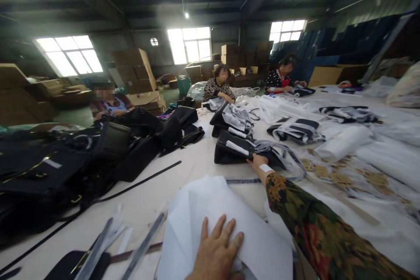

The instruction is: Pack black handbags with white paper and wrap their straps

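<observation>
My left hand (216,251) lies palm down with fingers spread on a stack of thin white sheets (190,210) at the near edge of the table. To the right, my right hand (260,164) reaches forward from a floral sleeve and grips the near edge of a black handbag (226,151). A white strip lies across that handbag, and a strap in clear wrapping (285,153) trails from its right side. My right fingertips are partly hidden at the bag's edge. Just behind stand more black bags (229,120) with white wrapping.
Many black bags (108,148) are heaped on the left. Grey strips (144,243) and a dark bag (78,264) lie near left. White film rolls (344,142) and brown cardboard pieces (344,175) cover the right. Three people (218,85) work across the table.
</observation>
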Tool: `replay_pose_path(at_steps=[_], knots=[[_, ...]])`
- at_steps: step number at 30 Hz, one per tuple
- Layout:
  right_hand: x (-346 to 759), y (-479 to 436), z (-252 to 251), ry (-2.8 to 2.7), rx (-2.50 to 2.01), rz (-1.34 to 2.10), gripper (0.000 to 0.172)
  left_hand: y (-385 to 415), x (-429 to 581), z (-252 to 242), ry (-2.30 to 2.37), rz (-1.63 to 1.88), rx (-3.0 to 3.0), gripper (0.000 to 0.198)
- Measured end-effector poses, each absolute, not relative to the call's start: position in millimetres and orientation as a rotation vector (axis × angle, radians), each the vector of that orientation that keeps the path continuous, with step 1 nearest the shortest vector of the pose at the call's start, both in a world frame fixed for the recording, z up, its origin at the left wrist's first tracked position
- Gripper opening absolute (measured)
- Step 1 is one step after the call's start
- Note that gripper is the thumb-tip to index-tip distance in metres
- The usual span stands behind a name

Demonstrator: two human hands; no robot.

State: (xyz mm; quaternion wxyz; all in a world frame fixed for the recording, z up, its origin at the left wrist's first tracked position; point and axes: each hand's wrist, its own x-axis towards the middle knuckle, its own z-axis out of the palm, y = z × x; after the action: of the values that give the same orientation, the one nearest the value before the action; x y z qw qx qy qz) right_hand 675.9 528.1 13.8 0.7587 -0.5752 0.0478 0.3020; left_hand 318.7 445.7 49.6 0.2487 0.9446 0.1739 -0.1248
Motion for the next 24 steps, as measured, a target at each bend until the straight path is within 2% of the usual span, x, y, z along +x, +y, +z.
replay_pose_path(at_steps=[7,14,16,19,24], knots=[[678.6,510.9,36.6,0.200,-1.235,0.613,0.022,426.6,303.6,64.2,0.883,-0.241,2.598,0.096],[658.3,466.6,93.0,0.074,-1.141,0.686,0.015,419.2,295.5,90.4,0.809,-0.159,2.636,0.092],[645.7,455.6,105.4,0.036,-1.116,0.705,0.014,419.0,299.0,97.6,0.827,-0.122,2.615,0.083],[624.9,441.4,119.3,-0.001,-1.084,0.707,0.014,421.5,311.9,106.2,0.957,-0.056,2.560,0.055],[607.6,424.7,140.0,-0.004,-1.050,0.653,0.016,433.6,343.2,104.5,1.181,-0.036,2.506,0.052]])
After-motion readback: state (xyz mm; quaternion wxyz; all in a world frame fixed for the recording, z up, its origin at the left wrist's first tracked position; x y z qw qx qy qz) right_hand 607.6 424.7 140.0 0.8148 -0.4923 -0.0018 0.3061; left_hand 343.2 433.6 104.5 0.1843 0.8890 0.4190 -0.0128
